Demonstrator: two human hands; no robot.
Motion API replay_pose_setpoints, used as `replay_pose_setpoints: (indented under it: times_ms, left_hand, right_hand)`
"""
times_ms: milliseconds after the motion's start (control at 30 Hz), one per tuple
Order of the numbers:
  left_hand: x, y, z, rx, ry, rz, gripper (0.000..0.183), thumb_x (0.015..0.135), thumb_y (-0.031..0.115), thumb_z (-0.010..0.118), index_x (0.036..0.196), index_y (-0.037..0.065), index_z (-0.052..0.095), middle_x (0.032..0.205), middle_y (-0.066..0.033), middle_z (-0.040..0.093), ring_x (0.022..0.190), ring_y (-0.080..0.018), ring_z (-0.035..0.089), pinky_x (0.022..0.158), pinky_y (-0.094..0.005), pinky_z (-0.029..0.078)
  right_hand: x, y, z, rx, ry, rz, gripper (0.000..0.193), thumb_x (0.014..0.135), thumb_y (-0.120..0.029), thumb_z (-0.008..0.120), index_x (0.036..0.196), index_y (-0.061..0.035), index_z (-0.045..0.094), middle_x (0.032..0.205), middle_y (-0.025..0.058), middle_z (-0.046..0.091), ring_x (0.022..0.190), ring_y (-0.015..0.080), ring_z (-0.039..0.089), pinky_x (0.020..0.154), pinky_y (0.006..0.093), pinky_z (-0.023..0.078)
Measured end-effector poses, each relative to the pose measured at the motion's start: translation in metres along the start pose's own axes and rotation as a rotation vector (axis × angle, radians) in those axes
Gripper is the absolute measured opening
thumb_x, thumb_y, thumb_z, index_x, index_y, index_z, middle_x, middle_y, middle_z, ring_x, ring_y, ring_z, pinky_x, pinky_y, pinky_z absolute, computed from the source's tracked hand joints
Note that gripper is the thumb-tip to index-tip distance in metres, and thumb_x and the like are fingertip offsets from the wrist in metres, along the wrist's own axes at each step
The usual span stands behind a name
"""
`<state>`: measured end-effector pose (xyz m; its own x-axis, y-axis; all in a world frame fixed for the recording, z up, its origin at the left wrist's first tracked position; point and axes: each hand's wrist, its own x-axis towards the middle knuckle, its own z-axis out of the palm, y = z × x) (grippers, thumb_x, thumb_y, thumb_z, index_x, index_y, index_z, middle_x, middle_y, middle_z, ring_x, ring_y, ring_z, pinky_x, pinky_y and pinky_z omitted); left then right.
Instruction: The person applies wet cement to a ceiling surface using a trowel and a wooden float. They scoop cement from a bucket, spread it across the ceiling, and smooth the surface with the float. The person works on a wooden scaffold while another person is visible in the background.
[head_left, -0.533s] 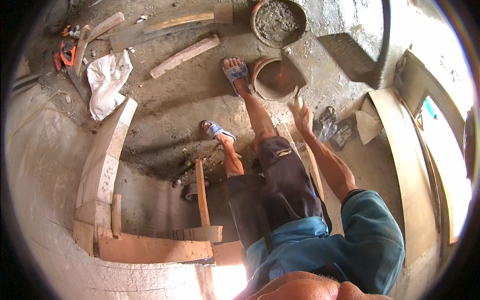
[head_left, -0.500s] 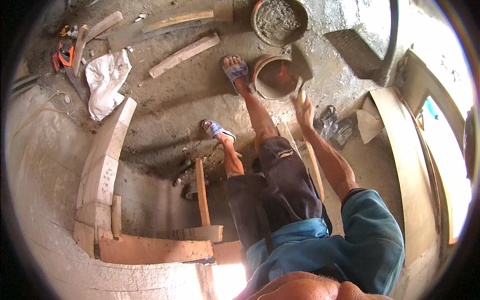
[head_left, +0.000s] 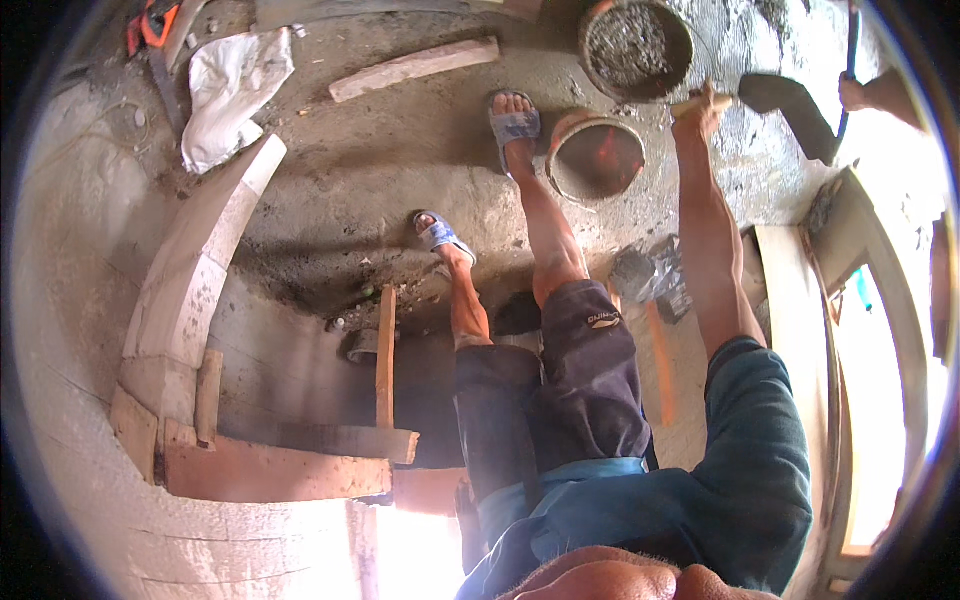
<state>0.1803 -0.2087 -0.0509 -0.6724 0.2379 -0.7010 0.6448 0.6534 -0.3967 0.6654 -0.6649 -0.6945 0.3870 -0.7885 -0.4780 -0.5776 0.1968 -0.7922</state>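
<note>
My right arm stretches forward, and my right hand (head_left: 703, 118) is closed around the pale wooden handle of a trowel (head_left: 685, 106). The trowel's blade cannot be made out clearly against the dark shovel beyond it. Just left of this hand stands a bucket of wet grey mortar (head_left: 630, 48). Nearer to me is a second bucket (head_left: 597, 160), dark inside with a reddish patch and little visible in it. My left hand is not in view.
Another person's hand (head_left: 868, 95) grips a shovel (head_left: 795, 108) over wet ground at right. Black plastic (head_left: 655, 275) lies beside my right leg. Left are a white sack (head_left: 232, 95), a loose plank (head_left: 415, 68) and a curved block edge (head_left: 185, 290). A wooden stick (head_left: 386, 355) stands near my left leg.
My right hand has moved from above the nearer bucket, forward and right to beside the mortar bucket. The other person's hand has come into view on the shovel. The whole view has shifted.
</note>
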Motion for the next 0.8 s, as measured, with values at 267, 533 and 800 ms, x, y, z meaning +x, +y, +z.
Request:
replay_pose_setpoints:
  times_ms: [267, 533, 800]
  left_hand:
    - [0.022, -0.034, 0.001, -0.08, -0.096, 0.072, 0.069, 0.1, 0.06, 0.052, 0.148, 0.011, 0.042, 0.157, -0.0169, 0.038, 0.147, -0.0352, 0.036, 0.119, -0.0525, 0.031]
    - [0.074, -0.056, 0.025, -0.335, -0.079, 0.227, 0.081, 0.101, 0.06, 0.051, 0.158, 0.009, 0.024, 0.161, -0.0179, 0.029, 0.149, -0.0367, 0.031, 0.121, -0.0519, 0.026]
    - [0.132, 0.102, 0.119, -0.13, -0.274, 0.835, 0.084, 0.1, 0.052, 0.058, 0.155, -0.004, 0.029, 0.157, -0.024, 0.035, 0.148, -0.034, 0.031, 0.12, -0.0404, 0.027]
  right_hand:
    - [-0.136, -0.062, 0.04, -0.17, -0.52, 0.055, 0.028, 0.084, -0.028, 0.078, 0.095, -0.0094, 0.06, 0.077, 0.0045, 0.058, 0.064, 0.0164, 0.056, 0.062, 0.0313, 0.05]
    - [-0.317, -0.119, 0.009, -0.497, -0.793, -0.115, 0.028, 0.081, -0.028, 0.075, 0.098, -0.007, 0.068, 0.081, 0.003, 0.06, 0.074, 0.0118, 0.056, 0.062, 0.031, 0.044]
    - [-0.448, -0.037, 0.012, -0.606, -1.193, 0.125, 0.047, 0.083, -0.021, 0.08, 0.122, 0.0005, 0.063, 0.105, 0.0097, 0.07, 0.089, 0.0193, 0.067, 0.081, 0.0346, 0.053]
